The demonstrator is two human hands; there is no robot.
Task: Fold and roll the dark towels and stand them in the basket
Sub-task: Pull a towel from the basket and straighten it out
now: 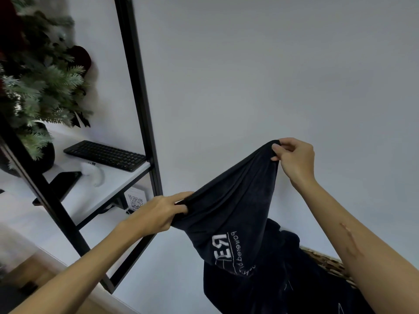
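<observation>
A dark towel (231, 200) with white printed lettering hangs in the air in front of a pale wall. My left hand (158, 211) grips its left edge at mid height. Higher up and to the right, my right hand (294, 157) pinches a top corner between thumb and fingers. The cloth stretches slantwise between the two hands and drapes down. Below it lies more dark towel cloth (283, 279), bunched over a woven basket (328, 264) whose brown rim shows at the lower right, partly hidden by my right forearm.
A black metal shelf frame (140, 98) stands to the left against the wall. Its white shelf (118, 184) bears a black keyboard (105, 155), a white mouse, a dark phone and a potted fir-like plant (38, 87). A QR-code card (135, 200) sits below.
</observation>
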